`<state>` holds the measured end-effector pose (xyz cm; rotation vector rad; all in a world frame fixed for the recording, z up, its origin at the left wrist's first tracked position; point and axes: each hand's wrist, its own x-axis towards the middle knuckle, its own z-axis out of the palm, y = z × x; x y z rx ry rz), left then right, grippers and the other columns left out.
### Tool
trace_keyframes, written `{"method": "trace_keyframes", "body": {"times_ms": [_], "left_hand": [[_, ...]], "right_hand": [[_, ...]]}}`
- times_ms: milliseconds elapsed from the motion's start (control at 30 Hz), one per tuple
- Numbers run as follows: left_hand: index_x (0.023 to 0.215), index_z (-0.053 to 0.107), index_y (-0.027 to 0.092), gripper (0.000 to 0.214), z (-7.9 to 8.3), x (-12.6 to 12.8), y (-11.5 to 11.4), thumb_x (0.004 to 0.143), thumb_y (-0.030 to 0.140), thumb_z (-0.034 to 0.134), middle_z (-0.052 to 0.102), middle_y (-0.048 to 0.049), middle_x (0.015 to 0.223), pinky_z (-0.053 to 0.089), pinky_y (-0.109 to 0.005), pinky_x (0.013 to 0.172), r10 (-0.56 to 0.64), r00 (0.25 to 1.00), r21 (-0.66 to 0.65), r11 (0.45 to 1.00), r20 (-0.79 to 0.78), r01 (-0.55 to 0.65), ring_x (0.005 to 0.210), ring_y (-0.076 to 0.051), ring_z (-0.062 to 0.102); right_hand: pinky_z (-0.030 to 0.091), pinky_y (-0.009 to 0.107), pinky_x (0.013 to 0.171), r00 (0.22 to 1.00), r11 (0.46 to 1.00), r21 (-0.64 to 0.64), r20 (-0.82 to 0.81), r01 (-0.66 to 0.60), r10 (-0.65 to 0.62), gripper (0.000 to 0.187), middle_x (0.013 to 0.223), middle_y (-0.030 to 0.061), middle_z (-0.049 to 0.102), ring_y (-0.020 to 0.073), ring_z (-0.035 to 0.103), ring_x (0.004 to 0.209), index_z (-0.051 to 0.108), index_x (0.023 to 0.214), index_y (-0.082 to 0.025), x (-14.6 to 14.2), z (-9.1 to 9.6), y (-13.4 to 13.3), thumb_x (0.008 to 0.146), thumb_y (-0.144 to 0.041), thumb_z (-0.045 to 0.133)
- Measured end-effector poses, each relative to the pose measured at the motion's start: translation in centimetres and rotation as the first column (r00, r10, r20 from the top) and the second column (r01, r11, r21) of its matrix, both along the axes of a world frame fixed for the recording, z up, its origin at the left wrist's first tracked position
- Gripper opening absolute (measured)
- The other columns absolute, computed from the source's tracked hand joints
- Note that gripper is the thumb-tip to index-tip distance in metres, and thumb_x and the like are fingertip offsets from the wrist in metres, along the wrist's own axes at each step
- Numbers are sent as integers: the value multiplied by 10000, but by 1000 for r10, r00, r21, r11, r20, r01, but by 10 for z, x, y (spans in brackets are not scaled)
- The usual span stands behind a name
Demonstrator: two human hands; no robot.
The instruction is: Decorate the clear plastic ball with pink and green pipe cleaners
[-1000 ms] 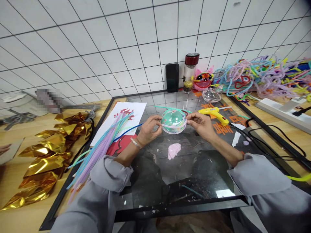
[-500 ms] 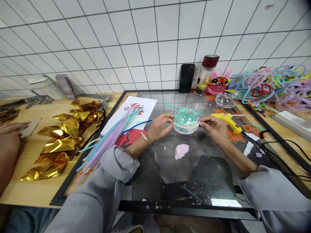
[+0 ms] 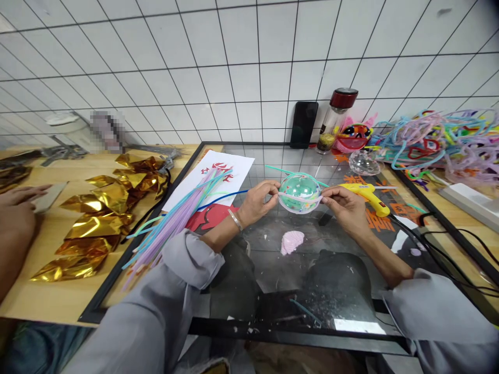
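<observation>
My left hand [image 3: 259, 200] and my right hand [image 3: 343, 203] hold a clear plastic ball [image 3: 299, 193] between them, above the glass-topped board [image 3: 273, 270]. The ball shows green and coloured bits inside. A pale pink pipe cleaner runs around its middle, pinched at each side by my fingers. A yellow glue gun [image 3: 366, 195] lies just right of my right hand. A pink blob [image 3: 292, 241] sits on the glass below the ball.
A bundle of pastel pipe cleaners [image 3: 171, 223] lies left on white paper [image 3: 210, 179]. Gold foil pieces [image 3: 97, 218] cover the wooden table. Another person's hand [image 3: 17, 208] rests far left. A phone [image 3: 303, 124], jar [image 3: 335, 119], clear half-shell [image 3: 364, 163] and tangled pipe cleaners [image 3: 440, 140] stand behind. Black cables [image 3: 448, 259] trail right.
The camera has swung left, bringing another person's hand into view. My hands stay on the ball, and it has turned so the pink pipe cleaner now crosses higher on it.
</observation>
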<state>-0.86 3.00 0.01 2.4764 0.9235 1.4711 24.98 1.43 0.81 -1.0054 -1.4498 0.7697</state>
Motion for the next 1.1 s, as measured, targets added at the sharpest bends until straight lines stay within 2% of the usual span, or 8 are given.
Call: {"method": "trace_keyframes", "body": {"times_ms": [200,800,1100], "left_hand": [[846,560,176,67,0,0,0,882,122,541,684,-95,1014,538,-304,828,20,1000,-18,1000,-19,-21,962,-158,670],[822,556,173,78,0,4,-1,866,108,561,669,-85,971,535,-296,810,36,999,53,998,35,-38,929,-149,661],[822,548,177,91,-2,3,0,841,93,579,654,-57,944,547,-279,802,70,997,103,992,-13,-68,907,-138,657]], "right_hand": [[540,322,725,1000,1000,-7,-9,-17,17,118,779,24,694,174,639,744,699,722,-223,0,0,0,691,-317,762],[525,315,726,999,1000,4,-49,-4,4,62,770,16,671,163,627,742,703,723,-217,-4,3,-1,700,-259,741],[497,332,730,995,995,-50,-59,-83,80,183,794,23,660,173,608,753,687,747,-215,-2,-2,3,687,-356,786]]}}
